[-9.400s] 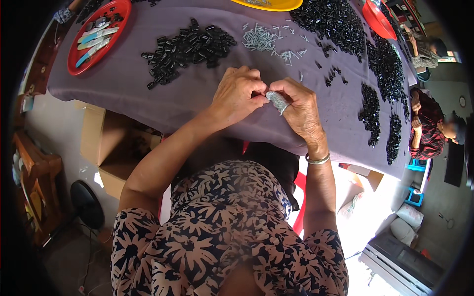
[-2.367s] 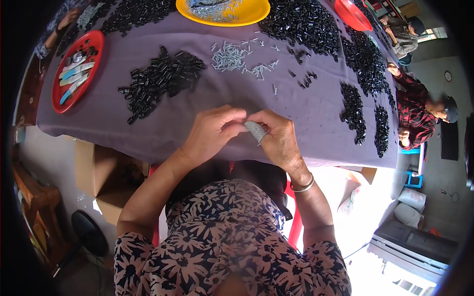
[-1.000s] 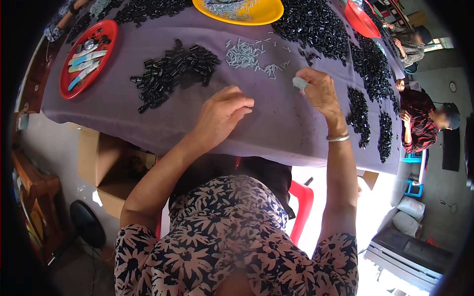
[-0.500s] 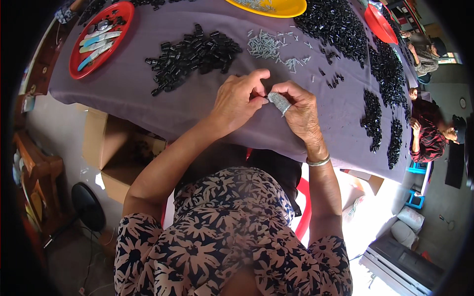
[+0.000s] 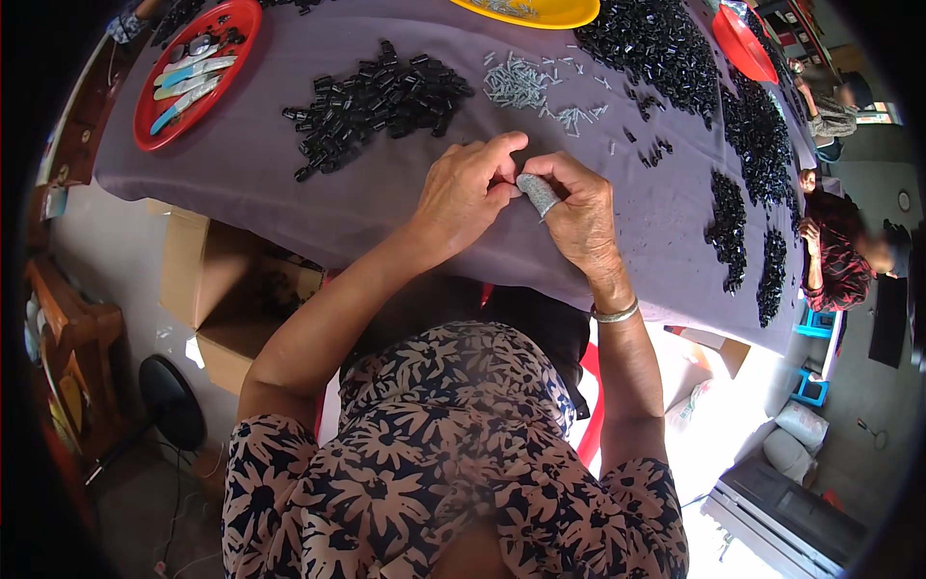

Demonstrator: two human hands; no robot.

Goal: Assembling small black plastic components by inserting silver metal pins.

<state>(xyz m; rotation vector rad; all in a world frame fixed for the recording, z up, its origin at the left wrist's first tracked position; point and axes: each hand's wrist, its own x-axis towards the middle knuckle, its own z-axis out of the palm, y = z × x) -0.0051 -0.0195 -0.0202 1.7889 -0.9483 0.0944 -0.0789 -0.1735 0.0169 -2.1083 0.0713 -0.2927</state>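
My left hand (image 5: 463, 201) and my right hand (image 5: 582, 214) meet over the near side of the table, fingertips pinched together. Whatever sits between them is too small and hidden to name. A grey cloth cover (image 5: 537, 194) is on my right thumb. Just beyond my hands lies a scatter of small silvery pins (image 5: 522, 83). To the left of the pins is a pile of short black plastic pieces (image 5: 381, 108). A few stray black pieces (image 5: 659, 154) lie right of my hands.
A purple-grey cloth (image 5: 260, 193) covers the table. On it are a red tray (image 5: 253, 48) with knives, a yellow dish (image 5: 540, 21), a red bowl (image 5: 741, 48) and big heaps of black parts (image 5: 651, 63). A cardboard box (image 5: 185, 270) stands below. Two people sit at right.
My right hand has shifted slightly left, its covered thumb closer to my left fingertips. The left hand stays nearly in place. The piles look the same.
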